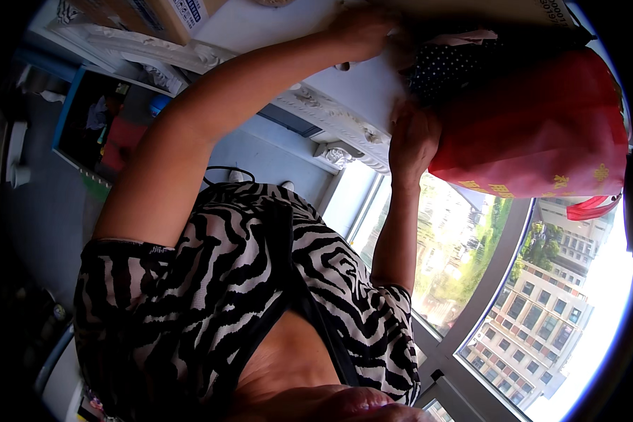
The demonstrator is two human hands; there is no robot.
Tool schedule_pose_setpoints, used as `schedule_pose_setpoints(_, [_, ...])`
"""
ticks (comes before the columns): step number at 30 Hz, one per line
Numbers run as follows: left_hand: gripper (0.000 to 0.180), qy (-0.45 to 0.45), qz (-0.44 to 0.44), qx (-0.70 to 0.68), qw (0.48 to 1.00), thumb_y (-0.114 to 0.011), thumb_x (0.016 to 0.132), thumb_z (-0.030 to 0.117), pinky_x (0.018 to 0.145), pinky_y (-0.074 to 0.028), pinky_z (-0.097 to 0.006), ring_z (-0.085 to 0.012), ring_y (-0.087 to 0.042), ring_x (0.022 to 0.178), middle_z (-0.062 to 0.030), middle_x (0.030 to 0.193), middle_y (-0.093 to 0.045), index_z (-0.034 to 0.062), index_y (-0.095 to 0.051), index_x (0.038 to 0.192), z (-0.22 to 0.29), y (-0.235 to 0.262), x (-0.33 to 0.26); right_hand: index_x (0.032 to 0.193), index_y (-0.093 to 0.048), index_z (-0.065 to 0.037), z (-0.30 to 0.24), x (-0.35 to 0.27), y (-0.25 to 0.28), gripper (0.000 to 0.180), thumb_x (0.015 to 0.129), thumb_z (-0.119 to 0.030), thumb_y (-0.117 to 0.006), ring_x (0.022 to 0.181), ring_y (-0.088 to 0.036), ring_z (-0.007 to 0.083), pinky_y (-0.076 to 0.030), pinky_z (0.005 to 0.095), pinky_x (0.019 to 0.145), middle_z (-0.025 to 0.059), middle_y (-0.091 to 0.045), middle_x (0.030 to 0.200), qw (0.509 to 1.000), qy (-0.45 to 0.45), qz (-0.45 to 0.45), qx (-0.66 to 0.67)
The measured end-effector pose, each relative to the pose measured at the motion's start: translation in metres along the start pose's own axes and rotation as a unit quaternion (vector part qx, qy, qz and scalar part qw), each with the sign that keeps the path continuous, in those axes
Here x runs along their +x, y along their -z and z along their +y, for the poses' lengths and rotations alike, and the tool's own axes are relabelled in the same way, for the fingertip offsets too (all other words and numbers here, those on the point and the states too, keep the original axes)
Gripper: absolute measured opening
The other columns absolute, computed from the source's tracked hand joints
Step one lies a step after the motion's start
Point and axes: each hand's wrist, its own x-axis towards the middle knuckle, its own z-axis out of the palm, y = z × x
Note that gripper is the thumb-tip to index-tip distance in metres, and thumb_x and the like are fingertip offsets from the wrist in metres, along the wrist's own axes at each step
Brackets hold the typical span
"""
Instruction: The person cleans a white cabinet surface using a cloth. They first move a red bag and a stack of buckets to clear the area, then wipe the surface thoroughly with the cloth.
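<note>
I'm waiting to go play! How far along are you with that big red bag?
Looks done: the red bag already bulges, so it seems mostly filled. In hand: the left hand is at the dark dotted cloth at the bag's top, and the right hand steadies its side. Probably left: the cloth still sticks out of the top, and the red handle hangs loose.

One view only, from a wide fisheye camera worn on the person's head; it looks along the body and up the raised arms, so the striped top fills the lower middle, very near the lens; the left hand and right hand sit at the upper edge, by the red bag; the window curves across the lower right; straight lines bend toward the dark rim.
</note>
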Motion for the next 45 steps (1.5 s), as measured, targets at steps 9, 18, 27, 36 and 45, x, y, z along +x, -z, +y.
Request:
schedule_pose_setpoints(9, [0.044,-0.103,-0.014,-0.04,0.994,-0.06,0.092,0.011,0.106,-0.046,-0.042,-0.0302,-0.055,0.125,-0.0087,0.139,-0.056,0.0155,-0.058,0.135,-0.031,0.056,-0.101,0.097,-0.07,-0.003,0.01,-0.014,0.005,0.012,0.091,0.0,-0.06,0.086,-0.061,0.0359,-0.051,0.046,0.08,0.0169,-0.066,0.09,1.0,-0.011,0.025,0.002])
schedule_pose_setpoints(18, [0.048,-0.1,-0.022,0.021,0.995,-0.065,0.088,0.013,0.098,-0.051,-0.044,-0.0336,-0.058,0.12,-0.0125,0.136,-0.056,0.013,-0.056,0.135,0.015,0.041,-0.099,0.104,-0.066,-0.003,-0.013,-0.002,0.009,0.019,0.085,-0.002,-0.065,0.099,-0.058,0.0377,-0.049,0.0456,0.087,0.0177,-0.064,0.107,0.999,-0.024,-0.006,-0.041])
schedule_pose_setpoints(27, [0.044,-0.041,-0.029,0.05,0.997,-0.061,0.087,0.005,0.095,-0.052,-0.043,-0.0335,-0.061,0.115,-0.0139,0.128,-0.061,0.0062,-0.057,0.131,-0.045,0.074,-0.076,0.121,-0.063,-0.004,-0.034,-0.017,0.022,0.032,0.089,-0.006,-0.064,0.114,-0.056,0.0385,-0.049,0.047,0.097,0.0182,-0.06,0.126,0.994,-0.075,-0.047,-0.058])
schedule_pose_setpoints(36, [0.064,-0.162,0.077,0.101,0.979,-0.066,0.094,0.028,0.112,-0.038,-0.044,-0.0419,-0.042,0.138,-0.0198,0.153,-0.041,0.0074,-0.041,0.15,-0.021,0.08,-0.076,0.14,-0.054,-0.01,-0.02,-0.026,0.096,0.056,0.087,-0.011,-0.072,0.134,-0.048,0.0364,-0.041,0.0465,0.111,0.0146,-0.056,0.141,0.976,-0.025,0.131,-0.171])
schedule_pose_setpoints(45, [0.085,-0.198,-0.117,-0.354,0.907,-0.065,0.097,0.039,0.122,-0.019,-0.038,-0.0281,-0.023,0.152,-0.0221,0.162,-0.027,-0.0026,-0.02,0.157,0.119,0.076,-0.043,0.158,-0.022,-0.006,0.172,-0.018,0.226,0.088,0.097,-0.059,-0.056,0.14,-0.042,0.0331,-0.031,0.0459,0.116,0.0189,-0.047,0.148,0.895,-0.307,0.248,0.206])
